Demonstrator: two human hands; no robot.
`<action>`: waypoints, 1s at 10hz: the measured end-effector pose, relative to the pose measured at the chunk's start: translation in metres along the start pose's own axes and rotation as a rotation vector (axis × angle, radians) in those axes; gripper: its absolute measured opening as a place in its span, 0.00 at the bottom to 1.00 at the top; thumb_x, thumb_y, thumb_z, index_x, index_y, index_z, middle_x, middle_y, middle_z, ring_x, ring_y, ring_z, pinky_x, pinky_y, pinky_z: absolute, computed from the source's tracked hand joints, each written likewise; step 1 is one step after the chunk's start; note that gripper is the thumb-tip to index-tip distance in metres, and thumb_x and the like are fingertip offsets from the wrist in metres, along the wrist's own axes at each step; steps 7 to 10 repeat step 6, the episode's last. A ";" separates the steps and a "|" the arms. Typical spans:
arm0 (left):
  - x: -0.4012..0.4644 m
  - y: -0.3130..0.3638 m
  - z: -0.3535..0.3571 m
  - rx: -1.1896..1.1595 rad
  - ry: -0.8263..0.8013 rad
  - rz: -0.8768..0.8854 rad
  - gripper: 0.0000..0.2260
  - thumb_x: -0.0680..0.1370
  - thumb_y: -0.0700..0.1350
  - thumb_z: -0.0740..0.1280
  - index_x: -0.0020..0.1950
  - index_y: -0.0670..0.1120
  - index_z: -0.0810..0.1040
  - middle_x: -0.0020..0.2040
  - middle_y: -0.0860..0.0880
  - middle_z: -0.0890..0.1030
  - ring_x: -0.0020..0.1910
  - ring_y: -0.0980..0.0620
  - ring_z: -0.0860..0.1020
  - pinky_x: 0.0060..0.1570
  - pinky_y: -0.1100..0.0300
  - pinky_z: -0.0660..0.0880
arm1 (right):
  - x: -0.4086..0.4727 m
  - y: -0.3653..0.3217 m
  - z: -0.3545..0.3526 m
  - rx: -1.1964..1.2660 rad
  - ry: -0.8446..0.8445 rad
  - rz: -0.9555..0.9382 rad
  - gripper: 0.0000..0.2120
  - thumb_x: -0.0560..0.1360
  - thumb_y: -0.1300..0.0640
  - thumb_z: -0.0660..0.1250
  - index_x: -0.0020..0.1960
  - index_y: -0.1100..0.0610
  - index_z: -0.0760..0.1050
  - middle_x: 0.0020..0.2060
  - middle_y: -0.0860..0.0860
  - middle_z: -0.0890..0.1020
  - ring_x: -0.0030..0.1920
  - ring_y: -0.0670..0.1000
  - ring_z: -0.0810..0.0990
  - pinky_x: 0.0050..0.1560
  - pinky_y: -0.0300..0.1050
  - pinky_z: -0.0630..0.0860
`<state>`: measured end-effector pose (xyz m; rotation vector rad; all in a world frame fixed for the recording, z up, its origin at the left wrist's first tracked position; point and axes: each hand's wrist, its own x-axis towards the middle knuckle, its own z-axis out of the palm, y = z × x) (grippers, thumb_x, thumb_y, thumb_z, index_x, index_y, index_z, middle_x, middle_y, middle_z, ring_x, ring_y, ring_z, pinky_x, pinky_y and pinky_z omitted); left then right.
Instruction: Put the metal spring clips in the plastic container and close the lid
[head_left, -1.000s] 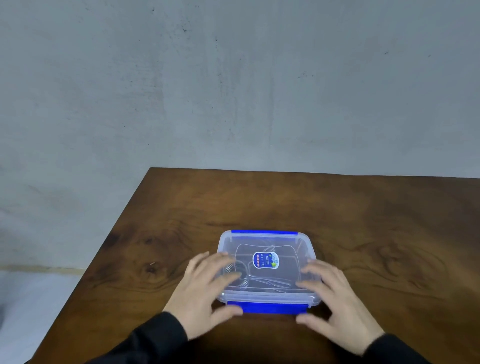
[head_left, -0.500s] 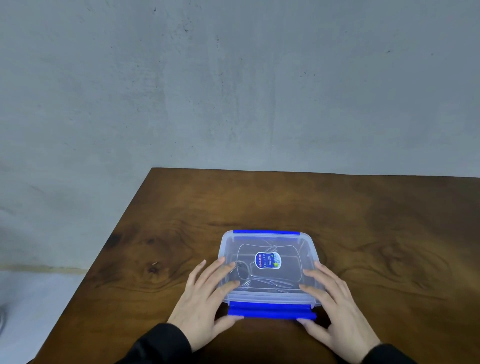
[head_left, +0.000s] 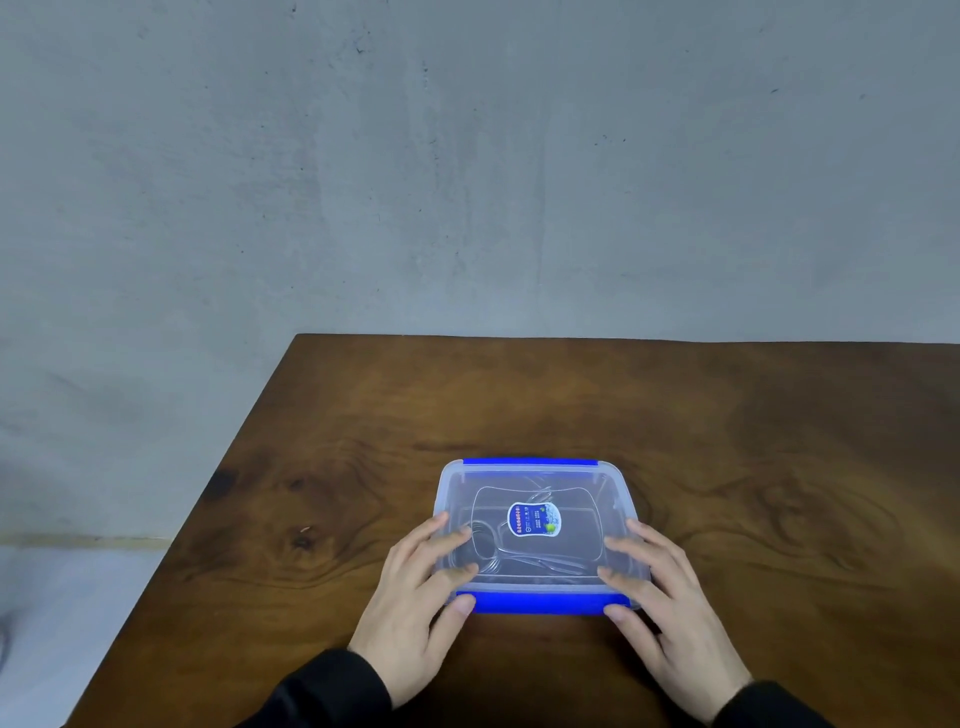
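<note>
Two hands frame the near end of a clear plastic container (head_left: 537, 530) on a wooden counter (head_left: 753, 441): the left hand (head_left: 415, 592) lies spread, fingers flat on the lid (head_left: 576, 512) and thumb touching the left end of the blue latch (head_left: 540, 603); the right hand (head_left: 660, 597) mirrors it, fingers spread on the lid's right side, thumb at the latch's right end. Neither hand pinches anything.

Metal spring clips (head_left: 519, 558) show faintly through the lid, lying in the near half of the box. The far blue latch (head_left: 530, 461) appears folded down already; the near one looks to be the step in hand. It would go best with both thumbs pressing evenly along the flap while the fingers bear down on the lid, so the box does not skid or tip toward the far edge.

The container sits nearer the counter's front edge than its back, well in from the left edge. Its longer side seems to run left to right, parallel with the front edge, latches facing front and back, though the wide lens makes that hard to settle.
</note>
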<state>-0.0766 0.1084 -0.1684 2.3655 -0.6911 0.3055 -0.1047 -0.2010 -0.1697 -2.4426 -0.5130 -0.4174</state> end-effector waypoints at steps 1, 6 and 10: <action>0.004 0.004 0.003 -0.023 0.054 -0.005 0.13 0.84 0.56 0.52 0.57 0.56 0.75 0.69 0.58 0.71 0.75 0.57 0.60 0.64 0.43 0.72 | 0.000 -0.001 0.000 0.003 0.010 0.005 0.15 0.82 0.39 0.55 0.61 0.43 0.74 0.68 0.43 0.71 0.75 0.51 0.64 0.63 0.62 0.75; -0.015 0.025 -0.010 -0.160 0.287 -0.071 0.11 0.79 0.56 0.61 0.61 0.62 0.72 0.71 0.67 0.67 0.71 0.64 0.65 0.68 0.67 0.63 | 0.005 -0.017 -0.024 0.307 0.244 0.117 0.21 0.76 0.45 0.67 0.68 0.35 0.71 0.68 0.41 0.74 0.71 0.50 0.71 0.69 0.45 0.68; -0.015 0.025 -0.010 -0.160 0.287 -0.071 0.11 0.79 0.56 0.61 0.61 0.62 0.72 0.71 0.67 0.67 0.71 0.64 0.65 0.68 0.67 0.63 | 0.005 -0.017 -0.024 0.307 0.244 0.117 0.21 0.76 0.45 0.67 0.68 0.35 0.71 0.68 0.41 0.74 0.71 0.50 0.71 0.69 0.45 0.68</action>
